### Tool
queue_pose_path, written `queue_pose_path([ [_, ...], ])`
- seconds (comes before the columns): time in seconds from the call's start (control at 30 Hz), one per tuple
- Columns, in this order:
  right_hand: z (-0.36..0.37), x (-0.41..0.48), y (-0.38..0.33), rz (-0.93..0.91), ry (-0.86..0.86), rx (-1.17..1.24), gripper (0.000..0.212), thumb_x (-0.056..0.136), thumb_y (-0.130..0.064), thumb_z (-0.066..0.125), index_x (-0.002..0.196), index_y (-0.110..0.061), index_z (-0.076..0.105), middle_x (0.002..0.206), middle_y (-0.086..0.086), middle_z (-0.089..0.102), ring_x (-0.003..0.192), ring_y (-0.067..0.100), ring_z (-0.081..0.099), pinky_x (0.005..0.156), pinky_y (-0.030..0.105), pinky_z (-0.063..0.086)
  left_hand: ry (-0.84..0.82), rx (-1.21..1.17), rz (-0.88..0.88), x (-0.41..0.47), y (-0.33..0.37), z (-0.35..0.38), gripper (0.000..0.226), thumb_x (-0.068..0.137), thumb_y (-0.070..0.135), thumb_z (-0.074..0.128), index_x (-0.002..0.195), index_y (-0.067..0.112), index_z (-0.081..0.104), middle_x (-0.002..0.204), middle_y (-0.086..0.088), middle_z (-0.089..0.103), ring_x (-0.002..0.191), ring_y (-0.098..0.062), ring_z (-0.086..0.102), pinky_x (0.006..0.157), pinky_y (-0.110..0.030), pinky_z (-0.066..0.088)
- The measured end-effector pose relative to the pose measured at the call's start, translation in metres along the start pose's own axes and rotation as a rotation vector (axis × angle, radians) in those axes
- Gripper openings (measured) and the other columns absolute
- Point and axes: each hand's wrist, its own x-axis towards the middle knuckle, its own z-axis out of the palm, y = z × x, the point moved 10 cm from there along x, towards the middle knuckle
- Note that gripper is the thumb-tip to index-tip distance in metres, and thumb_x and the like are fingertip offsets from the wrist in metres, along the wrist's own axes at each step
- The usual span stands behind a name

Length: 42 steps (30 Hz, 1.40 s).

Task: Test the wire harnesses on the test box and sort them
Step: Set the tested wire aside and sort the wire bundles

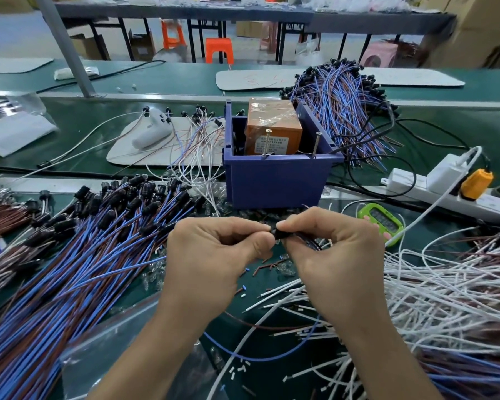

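Both hands, left grip [214, 243] and right grip [326, 243], pinch one small black connector [278, 232], its shape mostly hidden by fingertips.

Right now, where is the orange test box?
In the head view, the orange test box sits inside the blue bin, mid-frame, with a heap of blue and brown harnesses just to its right.
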Motion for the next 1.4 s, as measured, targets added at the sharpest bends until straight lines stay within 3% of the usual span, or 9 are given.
queue_pose_path([
  [0.23,0.005,0.002,-0.004,0.027,-0.09,0.087,0.034,0.075,0.004,0.081,0.079,-0.03,0.08,0.08,-0.019,0.076,0.079,0.008,0.074,0.071,0.024,0.059,-0.139,-0.264,-0.185,0.002,-0.015,0.011,0.025,0.049,0.024,0.088,0.071,0.013,0.083,0.061,-0.016,0.073,0.052,-0.016,0.07,0.052,-0.019,0.054],
  [0.47,0.009,0.003,-0.003,0.072,-0.143,0.118,0.037,0.074,0.007,0.08,0.078,-0.03,0.08,0.077,-0.016,0.076,0.076,0.01,0.074,0.068,0.023,0.059,-0.212,-0.321,-0.204,-0.002,-0.021,0.019,0.026,0.058,0.029,0.085,0.082,0.019,0.086,0.07,-0.013,0.077,0.062,-0.014,0.074,0.058,-0.018,0.056],
  [0.77,0.017,0.001,0.014,0.184,-0.12,0.159,0.034,0.076,0.008,0.078,0.078,-0.025,0.079,0.076,-0.014,0.077,0.073,0.007,0.075,0.068,0.022,0.059,-0.079,-0.367,-0.212,0.002,-0.031,0.02,0.023,0.062,0.031,0.082,0.077,0.014,0.084,0.069,-0.013,0.075,0.058,-0.014,0.07,0.058,-0.02,0.056],
  [0.9,0.007,0.004,0.027,0.369,0.008,0.391,0.029,0.083,0.009,0.074,0.083,-0.02,0.076,0.079,-0.004,0.079,0.069,0.008,0.074,0.062,0.018,0.056,-0.041,-0.38,-0.188,0.003,-0.028,0.035,0.031,0.073,0.041,0.074,0.091,0.018,0.082,0.085,-0.006,0.079,0.074,-0.013,0.072,0.07,-0.022,0.058],
  [1.07,-0.002,0.006,0.046,0.625,0.215,1.026,0.016,0.095,0.006,0.056,0.098,-0.008,0.06,0.072,0.008,0.07,0.053,0.012,0.053,0.047,0.021,0.043,-0.374,-0.084,0.002,-0.021,-0.008,0.08,0.036,0.095,0.03,0.065,0.13,0.038,0.064,0.112,0.013,0.077,0.105,-0.002,0.07,0.089,-0.022,0.055],
  [1.13,-0.003,0.009,0.042,0.625,0.195,1.128,0.013,0.09,0.0,0.058,0.098,-0.011,0.058,0.072,0.005,0.066,0.055,0.012,0.05,0.05,0.022,0.041,-0.45,-0.052,-0.057,-0.03,-0.014,0.096,0.05,0.094,0.034,0.063,0.141,0.044,0.053,0.102,0.001,0.076,0.092,-0.01,0.066,0.088,-0.044,0.055],
  [1.2,-0.007,0.014,0.037,0.579,0.187,1.199,0.012,0.084,-0.009,0.058,0.095,-0.014,0.056,0.073,0.001,0.063,0.056,0.011,0.047,0.053,0.021,0.04,-0.522,-0.108,-0.146,-0.034,-0.017,0.106,0.053,0.09,0.037,0.066,0.14,0.044,0.05,0.09,-0.013,0.071,0.083,-0.019,0.058,0.087,-0.052,0.052],
  [1.33,-0.021,0.023,0.035,0.49,0.23,1.3,0.008,0.086,-0.016,0.056,0.093,-0.016,0.053,0.073,-0.003,0.059,0.056,0.009,0.043,0.055,0.021,0.041,-0.551,-0.27,-0.256,-0.031,-0.016,0.104,0.034,0.098,-0.001,0.064,0.118,0.027,0.064,0.068,-0.004,0.07,0.061,-0.015,0.061,0.064,-0.025,0.054],
  [1.4,-0.031,0.025,0.039,0.491,0.267,1.31,0.007,0.088,-0.016,0.056,0.093,-0.017,0.052,0.073,-0.002,0.058,0.056,0.01,0.041,0.056,0.022,0.04,-0.506,-0.231,-0.264,-0.025,-0.017,0.092,0.027,0.098,-0.003,0.061,0.103,0.02,0.073,0.06,-0.002,0.066,0.052,-0.015,0.051,0.051,-0.02,0.046],
])
